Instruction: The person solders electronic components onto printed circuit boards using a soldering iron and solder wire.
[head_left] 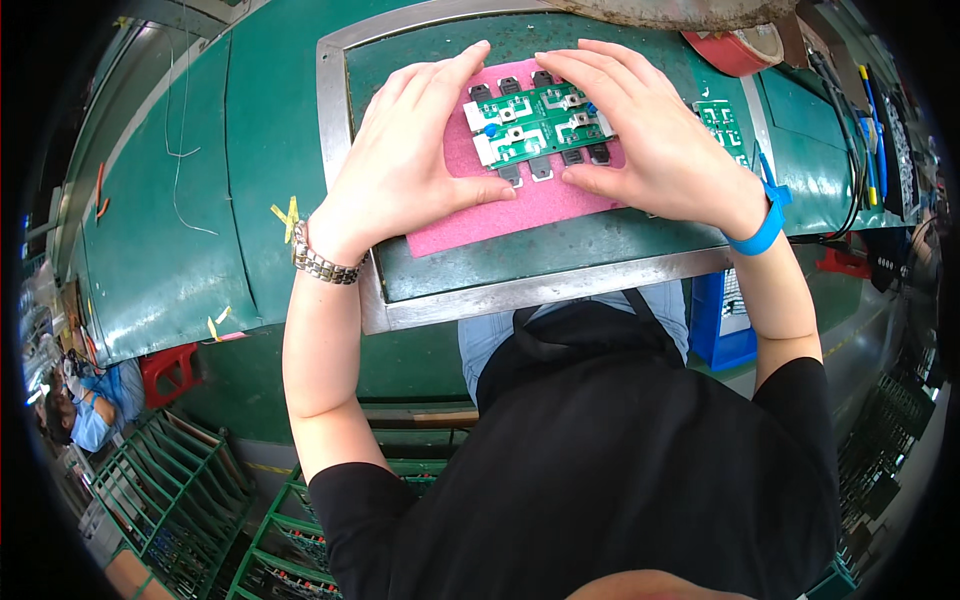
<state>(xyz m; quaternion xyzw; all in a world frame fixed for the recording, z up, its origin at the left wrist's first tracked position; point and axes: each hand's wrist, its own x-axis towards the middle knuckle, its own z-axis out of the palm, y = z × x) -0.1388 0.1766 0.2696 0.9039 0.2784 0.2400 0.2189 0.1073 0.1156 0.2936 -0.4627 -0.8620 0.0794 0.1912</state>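
Both arms extend forward, bare below the upper arm. Left arm (325, 380): wrist (342, 236) turned inward, leading to the left grip (405, 150), back uppermost, fingers close together and slightly curved, thumb (480, 191) spread well apart from them. Right arm (785, 305): angled inward toward the right grip (655, 140), back uppermost, fingers arched forward and leftward, thumb (595, 180) likewise spread. Thumb tips point toward each other, a gap between.
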